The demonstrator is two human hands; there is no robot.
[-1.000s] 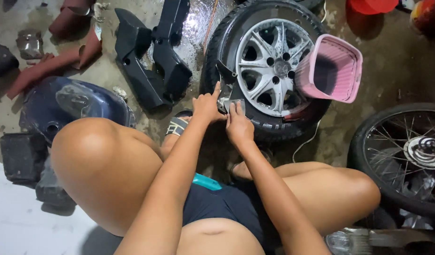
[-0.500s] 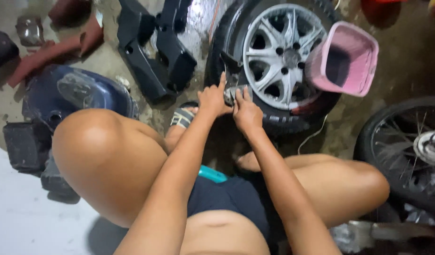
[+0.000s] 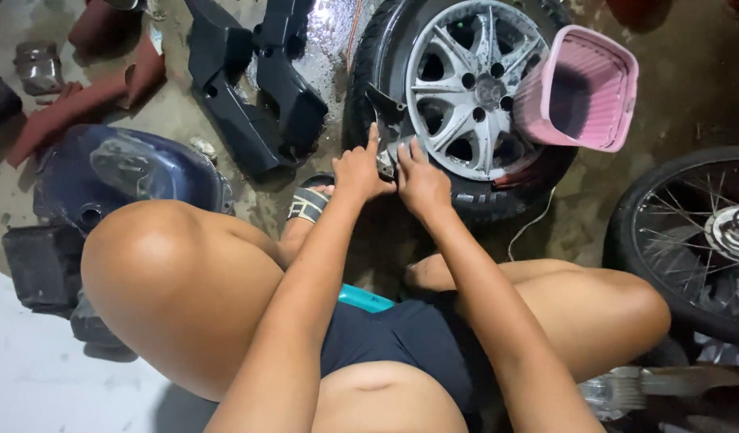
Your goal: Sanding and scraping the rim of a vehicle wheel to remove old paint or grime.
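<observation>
Now both hands, left hand (image 3: 360,171) and right hand (image 3: 421,183), side by side, pinching small grey part (image 3: 388,160) at alloy wheel (image 3: 474,88) rim, tyre's near edge.

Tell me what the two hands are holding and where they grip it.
Both the left hand and right hand pinch a small grey part at the alloy wheel rim; fingers hide it, so the exact grip cannot be told.

A single view is given, taken from a camera worn on the head and aimed steeply down over the bent knees and forearms. The wet concrete floor (image 3: 674,88) is seen from close above, with the silver alloy wheel in its black tyre (image 3: 474,88) at upper centre.
</observation>
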